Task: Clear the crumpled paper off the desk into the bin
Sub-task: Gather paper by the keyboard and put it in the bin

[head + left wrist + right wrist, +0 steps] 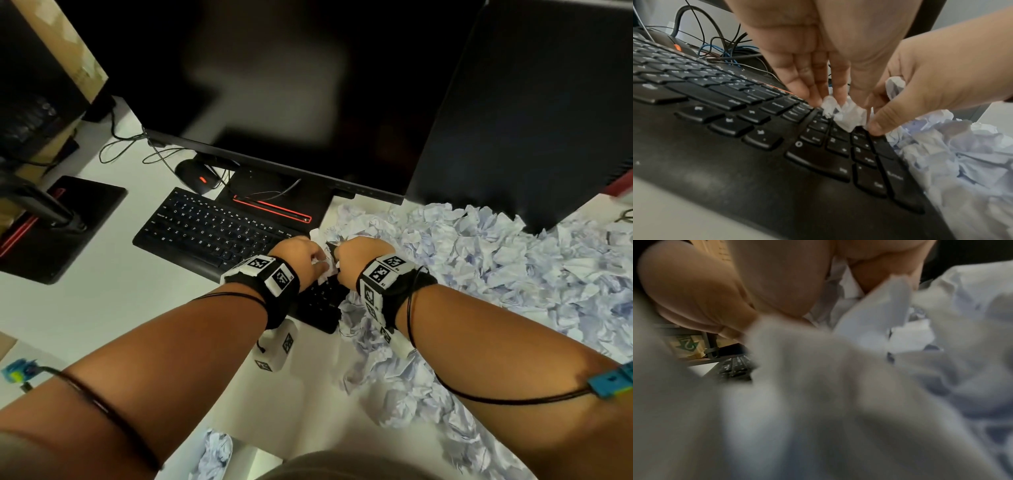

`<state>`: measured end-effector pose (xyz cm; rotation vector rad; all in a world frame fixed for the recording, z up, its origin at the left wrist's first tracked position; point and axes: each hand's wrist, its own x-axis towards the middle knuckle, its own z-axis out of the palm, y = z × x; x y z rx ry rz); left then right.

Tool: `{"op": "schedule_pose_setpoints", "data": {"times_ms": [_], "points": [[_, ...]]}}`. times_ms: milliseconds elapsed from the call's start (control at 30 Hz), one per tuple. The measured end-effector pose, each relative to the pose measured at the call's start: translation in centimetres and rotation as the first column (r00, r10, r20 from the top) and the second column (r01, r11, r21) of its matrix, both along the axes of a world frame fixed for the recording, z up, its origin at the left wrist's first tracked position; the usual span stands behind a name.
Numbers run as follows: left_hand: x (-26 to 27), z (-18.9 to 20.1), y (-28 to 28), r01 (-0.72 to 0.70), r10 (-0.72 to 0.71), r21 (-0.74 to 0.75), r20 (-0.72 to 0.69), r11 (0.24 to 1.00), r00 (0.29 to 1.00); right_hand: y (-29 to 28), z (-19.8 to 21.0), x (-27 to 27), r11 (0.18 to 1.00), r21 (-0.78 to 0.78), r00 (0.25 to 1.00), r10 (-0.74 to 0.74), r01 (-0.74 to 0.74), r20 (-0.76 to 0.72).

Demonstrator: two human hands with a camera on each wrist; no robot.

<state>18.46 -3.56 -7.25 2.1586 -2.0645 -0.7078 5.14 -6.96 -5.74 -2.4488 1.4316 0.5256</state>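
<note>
Both bare forearms wore black wrist straps (394,291) bearing white blocks with black square-pattern markers, and thin black cables (479,397) ran to blue clips (613,380).

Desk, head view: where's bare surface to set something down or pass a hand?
Bare desk shows left of the keyboard, between it and the left monitor base, running to the near edge. A narrow strip lies near the left hand. Right of the keyboard, crumpled paper crowds everything, around the right hand.

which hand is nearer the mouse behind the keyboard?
Left. The left hand is over the right end of the keyboard, on the mouse's side. The right hand is farther right, at the edge of the crumpled paper pile.
</note>
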Motion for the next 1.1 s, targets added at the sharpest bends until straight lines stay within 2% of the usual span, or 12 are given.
{"op": "schedule_pose_setpoints", "data": {"times_ms": [133,333,433,500,600,700,800,867,1033,1100], "points": [[-0.1,0.6,-0.1,0.018,-0.02,0.053,0.052,0.998,0.998,0.3,0.1,-0.6,1.0,-0.004,1.0,0.018,-0.018,-0.021],[-0.3,0.8,-0.1,-0.056,0.044,0.122,0.094,0.991,0.995,0.1,0.3,-2.1,0.998,0.022,0.998,-0.059,0.059,-0.017],[-0.5,0.9,0.3,-0.083,0.078,0.109,0.042,0.991,0.996,0.0,1.1,-2.9,0.994,0.036,0.994,-0.107,0.106,0.031],[-0.6,0.9,0.6,-0.108,0.11,0.093,-0.023,0.99,0.994,-0.1,2.0,-3.4,0.986,0.07,0.98,-0.16,0.153,0.117],[-0.9,0.9,1.0,-0.16,0.168,0.068,-0.138,0.985,0.976,-0.1,3.4,-4.2,0.965,0.118,0.914,-0.26,0.235,0.31],[-0.8,1.1,1.5,-0.188,0.199,0.069,-0.222,0.98,0.955,0.0,4.1,-4.6,0.939,0.201,0.811,-0.342,0.278,0.474],[-0.6,1.6,2.3,-0.196,0.211,0.08,-0.276,0.977,0.938,0.5,4.6,-5.1,0.857,0.403,0.667,-0.506,0.32,0.547],[-0.6,1.7,2.8,-0.19,0.209,0.092,-0.292,0.977,0.933,0.9,4.8,-5.3,0.814,0.48,0.605,-0.571,0.328,0.555],[-1.5,2.0,4.7,-0.119,0.145,0.104,-0.305,0.987,0.941,2.5,4.6,-5.9,0.774,0.527,0.572,-0.622,0.35,0.534],[-1.9,1.9,5.5,-0.059,0.073,0.063,-0.242,0.996,0.968,3.1,4.3,-6.1,0.787,0.521,0.615,-0.598,0.329,0.515]]}}
